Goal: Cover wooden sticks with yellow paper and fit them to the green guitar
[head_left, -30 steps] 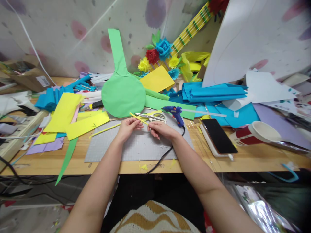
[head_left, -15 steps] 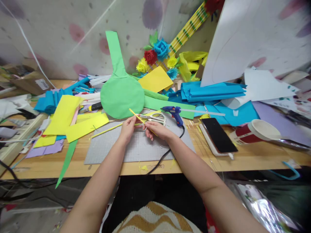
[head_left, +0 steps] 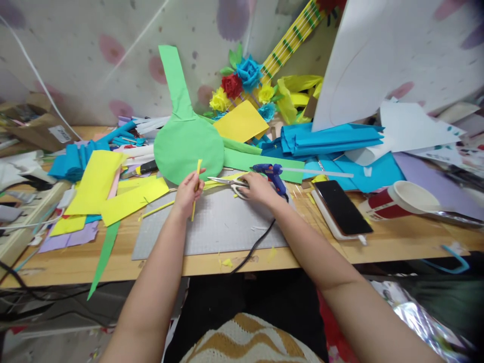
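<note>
Upright in my left hand point(head_left: 187, 195) is a thin yellow paper-wrapped stick point(head_left: 198, 166), pinched by the fingers, its ends showing above and below. My right hand point(head_left: 260, 188) has its fingers closed at the white handles of a pair of scissors point(head_left: 223, 180), whose blades point left over yellow paper strips. Some of the right fingers are hidden behind the hand. A grey cutting mat point(head_left: 223, 234) lies under both hands. Another yellow stick point(head_left: 159, 208) rests at the mat's left side.
Beyond the hands lies a green paper disc point(head_left: 189, 148) with long strips. A blue glue gun point(head_left: 273, 174) stands just past my right hand, its black cord crossing the mat. Right of it are a phone point(head_left: 338, 207) and a cup point(head_left: 401, 201). Yellow paper point(head_left: 94, 184) covers the left side.
My hands have moved apart. The left keeps the yellow stick, now turned upright; the right has let go of it and moved to the scissors' handles.
</note>
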Demonstrator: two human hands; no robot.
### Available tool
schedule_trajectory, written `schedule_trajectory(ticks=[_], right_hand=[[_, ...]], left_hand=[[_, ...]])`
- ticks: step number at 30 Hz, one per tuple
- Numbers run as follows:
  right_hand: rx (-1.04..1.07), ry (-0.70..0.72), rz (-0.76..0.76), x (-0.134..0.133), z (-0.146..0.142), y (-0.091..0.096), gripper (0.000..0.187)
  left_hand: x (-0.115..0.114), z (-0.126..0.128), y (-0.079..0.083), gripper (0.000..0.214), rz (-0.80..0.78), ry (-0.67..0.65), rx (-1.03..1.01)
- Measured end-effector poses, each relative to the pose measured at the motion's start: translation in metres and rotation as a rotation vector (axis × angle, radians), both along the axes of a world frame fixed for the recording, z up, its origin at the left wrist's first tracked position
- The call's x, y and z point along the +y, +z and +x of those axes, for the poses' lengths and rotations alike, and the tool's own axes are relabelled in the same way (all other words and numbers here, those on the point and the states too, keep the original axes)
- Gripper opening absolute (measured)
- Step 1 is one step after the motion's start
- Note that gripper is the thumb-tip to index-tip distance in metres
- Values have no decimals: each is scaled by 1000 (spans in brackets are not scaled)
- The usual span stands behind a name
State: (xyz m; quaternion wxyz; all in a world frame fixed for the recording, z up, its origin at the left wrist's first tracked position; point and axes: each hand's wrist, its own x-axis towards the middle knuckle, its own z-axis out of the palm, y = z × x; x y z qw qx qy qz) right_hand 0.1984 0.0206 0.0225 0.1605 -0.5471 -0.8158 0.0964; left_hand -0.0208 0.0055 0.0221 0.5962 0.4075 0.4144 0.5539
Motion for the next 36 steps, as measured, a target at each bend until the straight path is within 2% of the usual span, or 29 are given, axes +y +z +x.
schedule_trajectory(ticks=[4, 7, 10, 12, 15, 17, 23, 30, 36], right_hand=[[-41, 34, 60, -1, -5, -12, 28], [40, 79, 40, -1, 5, -13, 27], [246, 67, -65, 0, 17, -15, 23], [451, 42, -155, 2, 20, -18, 22], [793, -2, -208, 3, 15, -23, 28], [912, -29, -175, 0, 8, -22, 33], [706, -80, -186, -16, -5, -11, 47], [510, 127, -112, -19, -9, -17, 50], [398, 216, -123, -30, -13, -9, 41]], left_hand=[[-2, 8, 2, 33, 69, -31, 184], [2, 8, 13, 26, 46, -55, 296], [9, 5, 24, 15, 45, -44, 438], [12, 3, 27, 16, 86, -65, 524], [12, 5, 22, 22, 174, -88, 613], [8, 7, 16, 24, 210, -76, 659], [0, 13, 8, 27, 279, -1, 834], [-3, 14, 13, 25, 326, 27, 798], [-8, 18, 9, 22, 336, -23, 812]])
